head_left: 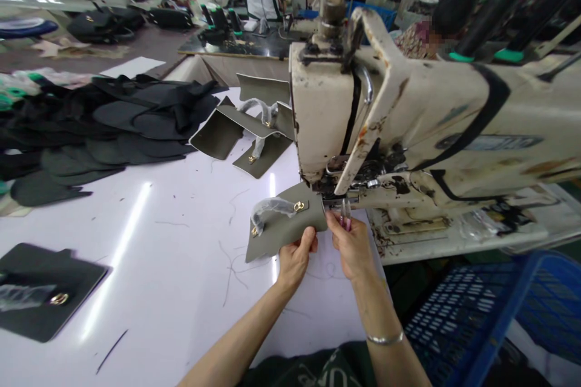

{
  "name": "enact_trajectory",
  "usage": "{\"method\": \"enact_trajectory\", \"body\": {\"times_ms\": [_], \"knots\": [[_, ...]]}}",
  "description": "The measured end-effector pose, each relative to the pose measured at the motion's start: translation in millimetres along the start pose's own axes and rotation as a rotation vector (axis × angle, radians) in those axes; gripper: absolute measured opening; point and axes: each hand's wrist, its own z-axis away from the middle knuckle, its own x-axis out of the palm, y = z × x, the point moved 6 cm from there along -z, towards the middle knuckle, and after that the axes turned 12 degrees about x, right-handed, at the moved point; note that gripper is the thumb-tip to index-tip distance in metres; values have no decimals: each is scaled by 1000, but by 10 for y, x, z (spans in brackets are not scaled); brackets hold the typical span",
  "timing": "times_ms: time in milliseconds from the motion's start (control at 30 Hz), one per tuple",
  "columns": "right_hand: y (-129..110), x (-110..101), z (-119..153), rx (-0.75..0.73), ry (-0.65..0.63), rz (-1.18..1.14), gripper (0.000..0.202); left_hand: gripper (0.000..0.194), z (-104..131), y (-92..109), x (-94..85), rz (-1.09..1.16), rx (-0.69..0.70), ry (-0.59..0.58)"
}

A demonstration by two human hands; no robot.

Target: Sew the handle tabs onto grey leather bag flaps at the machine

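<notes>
A grey-green panel [276, 233] with a plastic-wrapped handle [272, 207] and gold rings lies at the sewing machine [333, 115], its right end beside the needle area. My left hand [296, 256] is closed on the panel's near edge, thumb on top. My right hand [351, 242] is closed at the panel's right end, just below the machine head. Small pink-handled snippers [345, 215] are in its grip, blades pointing up toward the machine. A bracelet circles my right wrist.
Dark cut pieces [136, 115] are heaped at the back left. More grey-green panels [261, 127] lie behind the worked one, and another [45, 290] at the far left. A blue crate [481, 314] stands at the lower right. People work beyond.
</notes>
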Motion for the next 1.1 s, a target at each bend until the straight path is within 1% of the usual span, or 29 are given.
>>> {"method": "enact_trajectory", "body": {"times_ms": [67, 133, 200, 267, 333, 400, 467, 600, 667, 833, 933, 1033, 1100], "knots": [[-48, -28, 9, -38, 30, 91, 42, 53, 12, 71, 10, 22, -12, 5], [-121, -28, 15, -103, 25, 194, 34, 52, 22, 114, 12, 47, -34, 21], [-175, -11, 7, -139, 1, 238, 26, 51, 22, 135, 16, 102, -55, 28], [-188, 2, -17, -113, -19, 196, 23, 50, 12, 144, 37, 220, -84, 4], [-176, 21, -42, -58, -48, 107, 22, 48, 1, 145, 75, 370, -138, -50], [-160, 32, -56, -8, -66, 25, 21, 45, -7, 142, 87, 451, -185, -79], [-152, 31, -56, 22, -72, -13, 22, 46, -17, 138, 57, 400, -184, -72], [-142, -4, -31, 54, -66, -2, 25, 56, -9, 110, -12, 159, -156, -39], [-130, -33, -13, 68, -54, 0, 27, 57, 6, 96, -21, 103, -155, -23], [-92, -77, 55, 81, -51, -14, 31, 56, 32, 119, -14, 103, -138, 40], [-65, -81, 120, 85, -62, 4, 36, 58, 47, 148, -10, 80, -139, 55], [-29, -55, 174, 59, -91, 64, 32, 59, 65, 162, -9, 78, -146, 61], [-8, -42, 188, 5, -84, 124, 27, 60, 74, 152, -11, 87, -157, 75]]}}
